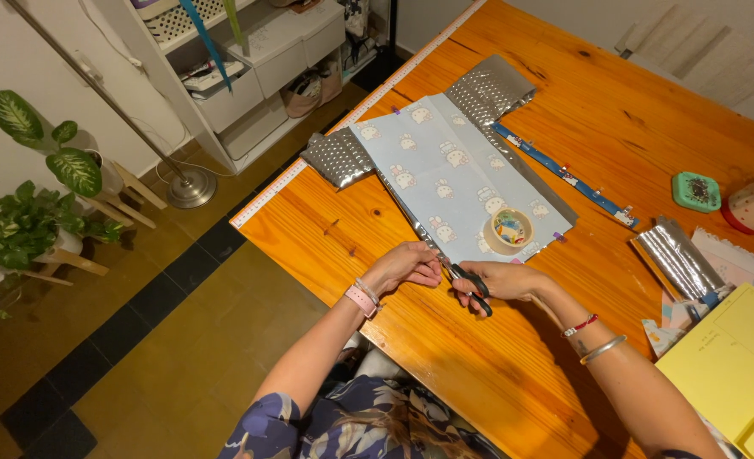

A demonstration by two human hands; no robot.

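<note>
Right hand (506, 280) is closed around the black handles of the scissors (470, 285); the blades point away from the person toward the near corner of the pale blue printed fabric (445, 174); the tip meets the fabric edge just beyond the fingers. Left hand (404, 265) lies immediately left of the scissors, fingers curled and pinching the same near edge of the fabric, which is backed by a silvery quilted layer (489, 89); the two hands are almost touching. The fabric extends away from both hands across the orange wooden desk (445, 357); a roll of tape (509, 229) sits on the fabric just beyond the right hand; a blue patterned strip (564, 177) lies to the fabric's right; yellow paper sheets (734, 365) lie well apart at the right edge.
</note>
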